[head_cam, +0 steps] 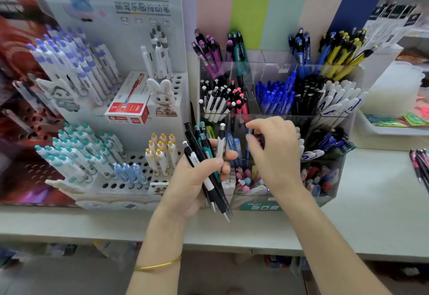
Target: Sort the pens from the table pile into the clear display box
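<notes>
Several pens (205, 149) in left hand (190, 178); right hand (276, 153) pinches blue pen (248, 153) over box (334, 120)

Both bare forearms reach in from the near edge. The left hand (197, 178) is turned palm-up, fingers and thumb curled round a bundle of pens (205, 149), a thin bangle (157, 265) on its wrist. The right hand (276, 153), just to its right, hangs palm-down with fingers bent, thumb and forefinger close together; blur hides any pinch
</notes>
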Tool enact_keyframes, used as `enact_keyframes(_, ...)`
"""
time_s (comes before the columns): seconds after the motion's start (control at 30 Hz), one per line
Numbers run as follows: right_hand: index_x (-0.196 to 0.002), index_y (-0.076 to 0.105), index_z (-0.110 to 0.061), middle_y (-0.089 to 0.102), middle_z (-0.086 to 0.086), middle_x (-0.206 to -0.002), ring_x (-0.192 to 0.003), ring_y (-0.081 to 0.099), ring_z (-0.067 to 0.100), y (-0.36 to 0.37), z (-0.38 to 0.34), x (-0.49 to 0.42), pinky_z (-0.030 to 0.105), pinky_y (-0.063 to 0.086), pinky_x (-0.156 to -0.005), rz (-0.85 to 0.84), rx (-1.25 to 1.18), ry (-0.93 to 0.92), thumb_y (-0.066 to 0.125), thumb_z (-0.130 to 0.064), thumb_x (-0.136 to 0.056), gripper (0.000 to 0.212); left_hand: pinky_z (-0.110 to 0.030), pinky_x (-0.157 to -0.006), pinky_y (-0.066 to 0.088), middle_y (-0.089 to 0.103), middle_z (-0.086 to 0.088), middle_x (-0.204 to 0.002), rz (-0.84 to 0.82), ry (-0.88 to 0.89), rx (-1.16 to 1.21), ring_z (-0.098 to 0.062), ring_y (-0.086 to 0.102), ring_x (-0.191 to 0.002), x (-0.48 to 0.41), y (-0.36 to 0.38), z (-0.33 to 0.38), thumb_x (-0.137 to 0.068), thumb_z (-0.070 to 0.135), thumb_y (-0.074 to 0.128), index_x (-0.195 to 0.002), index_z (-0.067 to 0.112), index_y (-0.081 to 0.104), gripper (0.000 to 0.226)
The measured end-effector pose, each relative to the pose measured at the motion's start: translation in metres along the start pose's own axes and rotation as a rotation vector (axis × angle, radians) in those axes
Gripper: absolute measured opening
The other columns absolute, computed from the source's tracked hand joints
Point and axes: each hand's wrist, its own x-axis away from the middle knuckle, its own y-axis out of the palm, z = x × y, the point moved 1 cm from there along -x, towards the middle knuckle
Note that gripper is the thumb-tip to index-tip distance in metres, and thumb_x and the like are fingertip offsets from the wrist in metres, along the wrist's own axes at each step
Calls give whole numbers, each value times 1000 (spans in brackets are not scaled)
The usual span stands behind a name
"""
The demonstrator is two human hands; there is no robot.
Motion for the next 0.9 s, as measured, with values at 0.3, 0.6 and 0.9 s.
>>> enact_keyframes(0.3,-77,69,-15,67,-3,-76,-79,70,16,-24,-28,-8,38,57,-70,-398,-695,319,68,-19,-87,10,-37,-78,59,72,-20,-100,-109,-53,26,-31,71,-91,0,12,0,-80,1,53,-109,2,63,31)
enact_keyframes(0.6,-91,48,-15,46,-2,-63,-51,40,11,-30,-24,-18,25,39,-42,-292,-935,484,42,-21,-102,15,-37,-64,57,60,-6,-66,110,-87,-73,-20,60,-60,-7,10,-7,-98,7,49,-84,8,53,14)
enact_keyframes(0.9,-83,55,-3,45,3,-63,-48,40,6,-17,-34,-7,17,34,-39,-583,-973,597,64,-22,-89,22,-25,-44,35,45,6,-53,151,-75,-199,-12,37,-47,-9,21,-5,-86,32,68,-90,11,58,23)
